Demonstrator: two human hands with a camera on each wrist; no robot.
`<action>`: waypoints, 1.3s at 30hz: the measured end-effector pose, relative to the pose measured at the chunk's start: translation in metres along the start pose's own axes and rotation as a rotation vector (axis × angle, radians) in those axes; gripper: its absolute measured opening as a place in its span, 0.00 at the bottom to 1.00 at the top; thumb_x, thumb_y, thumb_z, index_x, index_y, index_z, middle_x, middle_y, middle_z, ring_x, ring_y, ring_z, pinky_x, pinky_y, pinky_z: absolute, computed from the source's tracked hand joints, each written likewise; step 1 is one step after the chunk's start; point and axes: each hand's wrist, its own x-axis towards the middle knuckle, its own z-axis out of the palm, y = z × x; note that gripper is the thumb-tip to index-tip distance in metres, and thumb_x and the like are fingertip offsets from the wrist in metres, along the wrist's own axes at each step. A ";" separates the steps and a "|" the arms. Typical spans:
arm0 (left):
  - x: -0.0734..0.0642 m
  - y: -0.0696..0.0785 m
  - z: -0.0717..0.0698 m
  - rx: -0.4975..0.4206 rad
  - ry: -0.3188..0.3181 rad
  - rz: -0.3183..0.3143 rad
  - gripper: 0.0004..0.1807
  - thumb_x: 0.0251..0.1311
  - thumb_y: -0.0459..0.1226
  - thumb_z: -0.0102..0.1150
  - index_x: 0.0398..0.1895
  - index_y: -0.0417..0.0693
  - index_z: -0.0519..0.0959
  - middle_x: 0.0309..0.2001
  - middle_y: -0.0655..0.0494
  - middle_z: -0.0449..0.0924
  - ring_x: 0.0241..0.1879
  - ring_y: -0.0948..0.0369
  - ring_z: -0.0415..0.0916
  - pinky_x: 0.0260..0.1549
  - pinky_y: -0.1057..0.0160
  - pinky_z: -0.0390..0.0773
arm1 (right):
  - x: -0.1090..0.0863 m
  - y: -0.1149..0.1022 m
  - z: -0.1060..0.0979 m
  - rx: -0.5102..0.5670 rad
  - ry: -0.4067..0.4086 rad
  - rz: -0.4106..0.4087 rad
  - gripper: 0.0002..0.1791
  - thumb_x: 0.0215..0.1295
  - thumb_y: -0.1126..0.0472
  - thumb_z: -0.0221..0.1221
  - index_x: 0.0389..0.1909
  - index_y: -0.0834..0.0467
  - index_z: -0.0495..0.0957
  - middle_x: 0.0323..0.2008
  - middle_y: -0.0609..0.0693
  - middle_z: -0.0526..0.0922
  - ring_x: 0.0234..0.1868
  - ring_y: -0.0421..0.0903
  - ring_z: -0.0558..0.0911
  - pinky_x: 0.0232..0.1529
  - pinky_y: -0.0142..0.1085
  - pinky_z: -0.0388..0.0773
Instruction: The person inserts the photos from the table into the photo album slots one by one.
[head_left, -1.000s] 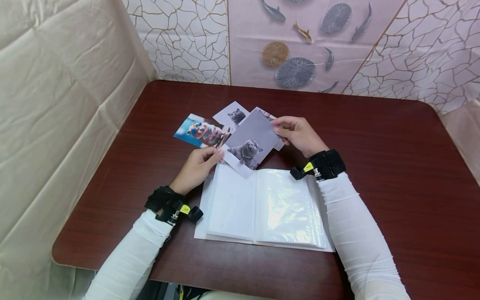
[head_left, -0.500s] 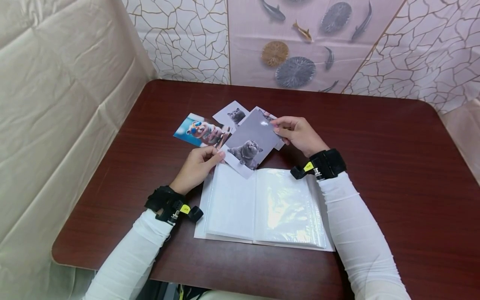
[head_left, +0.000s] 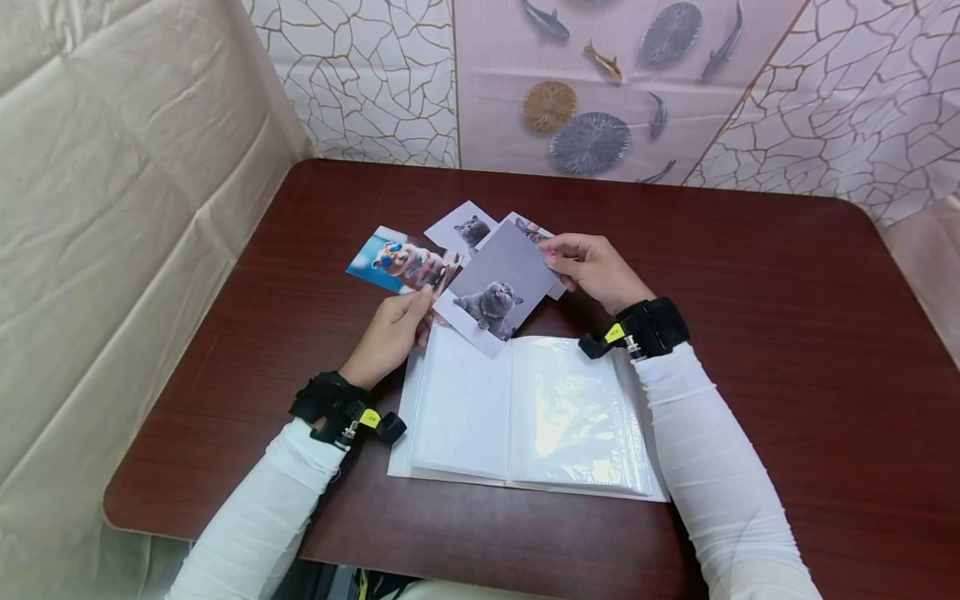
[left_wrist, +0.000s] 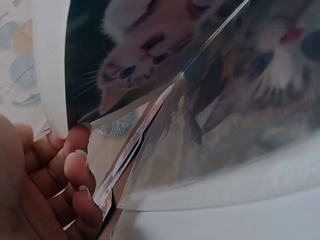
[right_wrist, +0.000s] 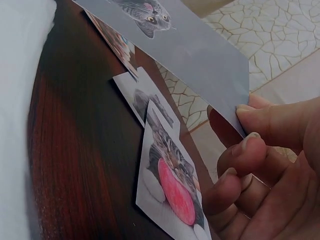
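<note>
A photo album [head_left: 465, 417] with clear sleeves lies open on the table. The person's right hand [head_left: 592, 267] pinches the upper right edge of a grey cat photo [head_left: 513, 262] between thumb and fingers. This photo slants over the album's top edge, its lower corner looking whitish over the left page. At that page's upper left corner is the left hand [head_left: 386, 333], thumb raised and fingers curled at the sleeve's edge. In the left wrist view the fingertips [left_wrist: 80, 170] touch a sleeve corner, beside kitten photos [left_wrist: 150, 55] seen in the pages.
Behind the album lie more photos: one of a figure in blue sunglasses [head_left: 408, 262], a white one with a cat [head_left: 467, 227], and one with a cat and something pink [right_wrist: 172, 175]. A dark red wooden table [head_left: 765, 333] carries everything, with patterned cloth [head_left: 592, 100] behind.
The left thumb has lifted away from the grey cat photo's left corner, and the fingers have shifted slightly. The right hand and the photo stay nearly in place.
</note>
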 end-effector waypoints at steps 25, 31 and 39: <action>0.002 -0.004 0.000 0.029 0.019 0.031 0.11 0.73 0.41 0.58 0.41 0.42 0.83 0.21 0.53 0.68 0.23 0.57 0.66 0.23 0.65 0.66 | 0.001 -0.004 0.004 -0.033 -0.116 0.050 0.28 0.73 0.67 0.57 0.73 0.55 0.68 0.25 0.45 0.79 0.22 0.49 0.78 0.33 0.36 0.80; 0.002 -0.004 0.000 0.006 0.018 0.027 0.13 0.73 0.41 0.58 0.55 0.47 0.81 0.22 0.52 0.69 0.23 0.59 0.65 0.23 0.66 0.65 | 0.001 -0.004 0.007 -0.049 -0.118 0.006 0.30 0.73 0.67 0.58 0.74 0.50 0.68 0.24 0.45 0.79 0.21 0.48 0.77 0.30 0.35 0.77; 0.001 -0.002 0.000 0.002 0.011 0.003 0.17 0.75 0.40 0.55 0.61 0.46 0.79 0.25 0.54 0.71 0.24 0.58 0.66 0.24 0.66 0.66 | 0.002 -0.002 0.006 -0.038 -0.101 0.005 0.30 0.72 0.68 0.58 0.73 0.51 0.68 0.20 0.46 0.75 0.21 0.46 0.76 0.29 0.35 0.77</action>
